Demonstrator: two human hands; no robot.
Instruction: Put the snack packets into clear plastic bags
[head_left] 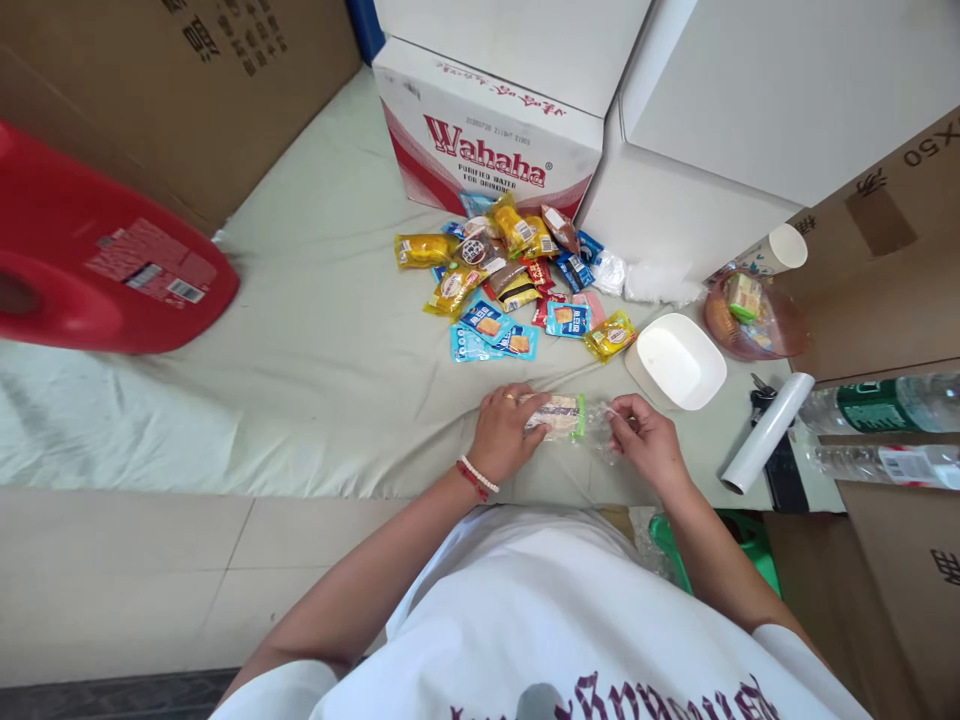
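Under my left hand (508, 428) lies a pale layered snack (553, 415) in clear plastic, with a dark stripe along it and a bright green strip at its right end. The fingers of that hand curl over its left part and hold it on the cloth. My right hand (643, 438) pinches the loose clear wrapper (598, 425) beyond the green strip. A white plastic bowl (681, 360) sits just above my right hand. Above both hands is a heap of small packaged snacks, including yellow packets (454, 288) and light blue packets (487, 322).
A red jug (112, 250) stands at the left. Behind the heap is a white Wahaha box (491, 140). On the right are a pinkish bowl (784, 325), a paper cup (780, 250), a white roll (769, 432) and clear bottles (885, 410). The table's front edge runs before my body.
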